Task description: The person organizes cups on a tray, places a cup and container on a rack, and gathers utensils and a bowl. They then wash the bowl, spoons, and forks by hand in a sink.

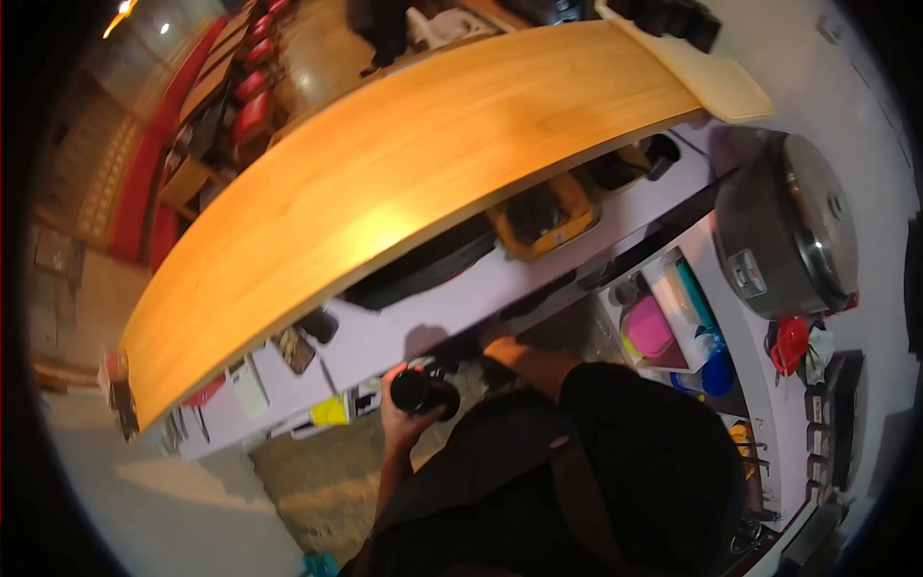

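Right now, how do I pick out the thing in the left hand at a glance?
Find the long wooden counter, then the left hand below it in the picture. That hand grips a black container. Its dark, round end sets it apart from the bright yellow item to its left.

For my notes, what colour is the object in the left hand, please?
The object in the left hand is black, best seen in the head view.
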